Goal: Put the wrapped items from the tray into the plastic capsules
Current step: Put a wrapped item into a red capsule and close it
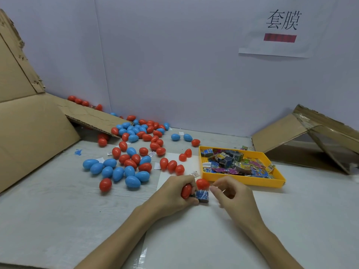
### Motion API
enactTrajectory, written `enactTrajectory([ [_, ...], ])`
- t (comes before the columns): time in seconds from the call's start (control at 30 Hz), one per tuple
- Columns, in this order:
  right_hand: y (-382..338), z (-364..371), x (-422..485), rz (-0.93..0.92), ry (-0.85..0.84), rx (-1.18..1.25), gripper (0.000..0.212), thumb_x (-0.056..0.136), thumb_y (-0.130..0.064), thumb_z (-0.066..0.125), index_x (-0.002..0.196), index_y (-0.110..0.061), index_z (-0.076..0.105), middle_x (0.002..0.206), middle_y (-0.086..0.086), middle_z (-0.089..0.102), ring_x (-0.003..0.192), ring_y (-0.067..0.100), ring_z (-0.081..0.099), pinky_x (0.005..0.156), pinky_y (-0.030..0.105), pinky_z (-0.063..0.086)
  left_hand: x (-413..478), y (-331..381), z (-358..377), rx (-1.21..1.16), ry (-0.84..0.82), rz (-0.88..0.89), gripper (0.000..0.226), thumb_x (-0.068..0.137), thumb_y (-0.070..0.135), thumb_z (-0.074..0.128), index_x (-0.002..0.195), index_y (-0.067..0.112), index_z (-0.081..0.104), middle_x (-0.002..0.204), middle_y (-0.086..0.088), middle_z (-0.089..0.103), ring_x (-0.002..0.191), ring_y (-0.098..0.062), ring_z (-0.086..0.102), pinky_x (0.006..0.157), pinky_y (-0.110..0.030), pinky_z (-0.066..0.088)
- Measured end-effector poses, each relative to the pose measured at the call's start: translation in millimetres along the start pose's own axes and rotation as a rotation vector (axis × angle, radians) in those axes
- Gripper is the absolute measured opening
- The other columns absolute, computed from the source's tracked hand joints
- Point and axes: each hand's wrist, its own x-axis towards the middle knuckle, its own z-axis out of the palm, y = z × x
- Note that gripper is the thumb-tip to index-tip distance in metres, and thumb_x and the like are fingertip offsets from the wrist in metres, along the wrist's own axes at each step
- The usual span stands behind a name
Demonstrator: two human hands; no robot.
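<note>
A white paper sheet [281, 48] on the wall carries two large black Chinese characters, 套膜. Beneath them on the same sheet sits a red bar [280, 38] with dark marks inside it, too blurred to read. The wrapped items [233, 162] in the yellow tray [242, 180] show colourful print, too small to make out. The blue wrapped item [202, 195] at the mouth of the red capsule [186, 191] bears white print that cannot be read. Small white stickers [194, 174] on the table have dark marks, also illegible.
</note>
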Motion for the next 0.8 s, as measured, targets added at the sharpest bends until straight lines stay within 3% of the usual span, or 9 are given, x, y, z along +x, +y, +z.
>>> enactTrajectory([
  [0.07, -4, 6, 0, 0.028, -0.054, 0.007, 0.010, 0.085, -0.026, 0.075, 0.076, -0.025, 0.069, 0.072, -0.009, 0.067, 0.060, 0.011, 0.059, 0.059, 0.034, 0.053, -1, 1, 1, 0.021, 0.006, 0.026, 0.036, 0.076, 0.020, 0.082, 0.073, 0.037, 0.050, 0.075, 0.018, 0.061, 0.076, -0.001, 0.057, 0.064, -0.010, 0.042],
  [0.13, -7, 12, 0, 0.047, -0.086, -0.013, 0.011, 0.081, -0.026, 0.078, 0.074, -0.028, 0.069, 0.070, -0.010, 0.066, 0.057, 0.006, 0.054, 0.055, 0.019, 0.044, -1, 3, 2, 0.035, 0.014, 0.049, 0.036, 0.076, 0.021, 0.082, 0.075, 0.036, 0.049, 0.074, 0.018, 0.059, 0.075, -0.002, 0.055, 0.062, -0.010, 0.040],
  [0.2, -7, 14, 0, 0.074, -0.085, -0.017, 0.013, 0.078, -0.024, 0.080, 0.076, -0.030, 0.069, 0.069, -0.010, 0.065, 0.056, 0.003, 0.051, 0.054, 0.015, 0.041, 0, 4, 2, 0.038, 0.019, 0.054, 0.036, 0.076, 0.023, 0.083, 0.077, 0.037, 0.049, 0.077, 0.016, 0.059, 0.076, -0.004, 0.056, 0.063, -0.010, 0.040],
  [0.27, -5, 13, 2, 0.117, -0.095, 0.012, 0.016, 0.078, -0.020, 0.080, 0.081, -0.032, 0.069, 0.069, -0.006, 0.064, 0.054, 0.003, 0.049, 0.054, 0.015, 0.041, 0, 5, 2, 0.035, 0.018, 0.055, 0.038, 0.076, 0.024, 0.083, 0.079, 0.038, 0.048, 0.079, 0.017, 0.058, 0.078, -0.003, 0.056, 0.063, -0.010, 0.041],
  [0.4, -5, 10, 4, 0.182, -0.104, 0.113, 0.023, 0.081, -0.005, 0.074, 0.086, -0.027, 0.072, 0.072, 0.001, 0.068, 0.057, 0.014, 0.059, 0.056, 0.029, 0.055, 1, 6, 3, 0.043, 0.002, 0.042, 0.040, 0.076, 0.025, 0.083, 0.086, 0.038, 0.047, 0.084, 0.019, 0.058, 0.081, 0.001, 0.057, 0.063, -0.010, 0.043],
  [0.5, -3, 11, 5, 0.201, -0.077, 0.124, 0.026, 0.080, 0.001, 0.070, 0.086, -0.025, 0.072, 0.072, 0.001, 0.069, 0.063, 0.020, 0.064, 0.061, 0.035, 0.056, 1, 6, 4, 0.047, 0.007, 0.037, 0.040, 0.076, 0.025, 0.083, 0.088, 0.038, 0.047, 0.084, 0.018, 0.059, 0.081, 0.001, 0.058, 0.063, -0.011, 0.043],
  [0.8, 0, 14, 5, 0.205, -0.062, 0.083, 0.033, 0.084, 0.001, 0.061, 0.091, -0.030, 0.068, 0.071, -0.007, 0.062, 0.065, 0.015, 0.059, 0.059, 0.023, 0.048, 0, 6, 4, 0.052, 0.013, 0.032, 0.041, 0.075, 0.026, 0.082, 0.089, 0.039, 0.046, 0.084, 0.020, 0.061, 0.081, 0.001, 0.059, 0.062, -0.008, 0.041],
])
